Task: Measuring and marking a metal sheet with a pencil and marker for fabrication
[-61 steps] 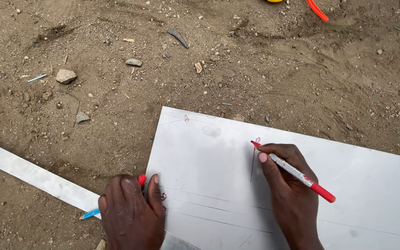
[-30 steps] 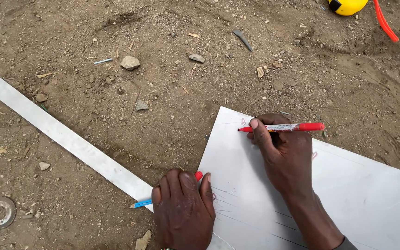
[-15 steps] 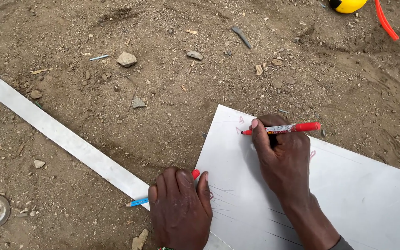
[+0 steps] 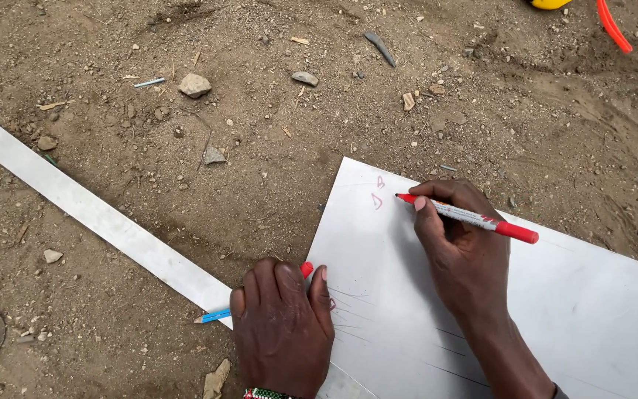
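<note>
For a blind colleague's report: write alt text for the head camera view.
A right hand holds a red-capped white marker pen with its tip on a pale flat metal sheet lying on bare dirt, beside small red marks. The left hand presses the sheet's edge, over a blue pencil and near a long pale metal strip.

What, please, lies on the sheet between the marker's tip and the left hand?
In the head view, bare white sheet with faint pencil lines separates the red marker from the left hand; small red marks sit just left of the tip.
</note>
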